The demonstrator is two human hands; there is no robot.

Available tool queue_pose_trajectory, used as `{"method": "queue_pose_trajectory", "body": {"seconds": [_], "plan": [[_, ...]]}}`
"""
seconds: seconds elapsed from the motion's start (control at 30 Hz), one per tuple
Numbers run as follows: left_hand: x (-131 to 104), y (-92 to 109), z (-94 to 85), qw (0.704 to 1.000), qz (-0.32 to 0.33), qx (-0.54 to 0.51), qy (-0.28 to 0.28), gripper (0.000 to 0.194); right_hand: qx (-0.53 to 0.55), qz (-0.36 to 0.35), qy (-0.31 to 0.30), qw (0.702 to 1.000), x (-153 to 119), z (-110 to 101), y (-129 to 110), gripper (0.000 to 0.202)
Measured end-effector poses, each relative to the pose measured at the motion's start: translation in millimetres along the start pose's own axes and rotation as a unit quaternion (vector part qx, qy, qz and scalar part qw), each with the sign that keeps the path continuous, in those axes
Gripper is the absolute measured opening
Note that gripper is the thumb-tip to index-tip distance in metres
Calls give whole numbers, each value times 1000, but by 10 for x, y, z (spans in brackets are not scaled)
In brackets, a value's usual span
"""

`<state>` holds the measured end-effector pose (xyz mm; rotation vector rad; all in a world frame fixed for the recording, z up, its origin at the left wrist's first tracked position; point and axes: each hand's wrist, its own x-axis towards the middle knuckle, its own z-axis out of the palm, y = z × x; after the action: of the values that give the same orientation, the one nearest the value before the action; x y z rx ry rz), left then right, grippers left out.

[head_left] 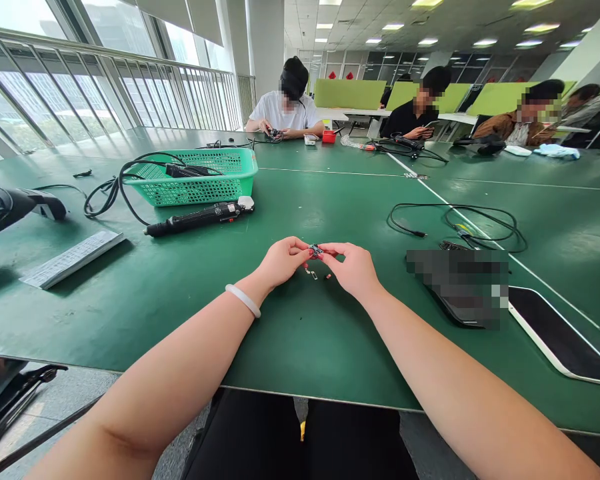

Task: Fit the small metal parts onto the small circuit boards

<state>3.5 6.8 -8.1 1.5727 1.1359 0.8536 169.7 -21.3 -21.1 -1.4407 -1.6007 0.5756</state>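
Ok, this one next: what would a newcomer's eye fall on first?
Probably the left hand and right hand, together at the centre, pinching a small part above the green table. Next, the bright green basket at the left, with a black tool lying in front of it. A phone lies at the right edge.

Daylight fills the windows (115,23) on the left, behind a metal railing (100,55), and a pale column (266,47) stands near its far end. Ceiling lights (393,27) glow above lime-green partitions (350,93) (white tables (333,113) stand before them), while a broad green table (300,217) spans the foreground over grey floor (83,383)
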Motion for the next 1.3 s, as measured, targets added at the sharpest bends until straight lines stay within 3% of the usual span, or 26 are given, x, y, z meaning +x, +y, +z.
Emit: {"method": "queue_pose_trajectory", "body": {"seconds": [0.53, 1.0, 1.3], "plan": [[-8, 19, -1, 1000, 0, 19, -13, 30, -46, -13, 25, 999, -29, -33, -96, 25], [13, -2, -7, 998, -8, -57, -21, 24, 29, 12, 15, 999, -18, -18, -75, 26], [8, 10, -7, 999, 6, -51, -15, 24, 71, 32, 19, 997, -22, -28, -104, 22]]}}
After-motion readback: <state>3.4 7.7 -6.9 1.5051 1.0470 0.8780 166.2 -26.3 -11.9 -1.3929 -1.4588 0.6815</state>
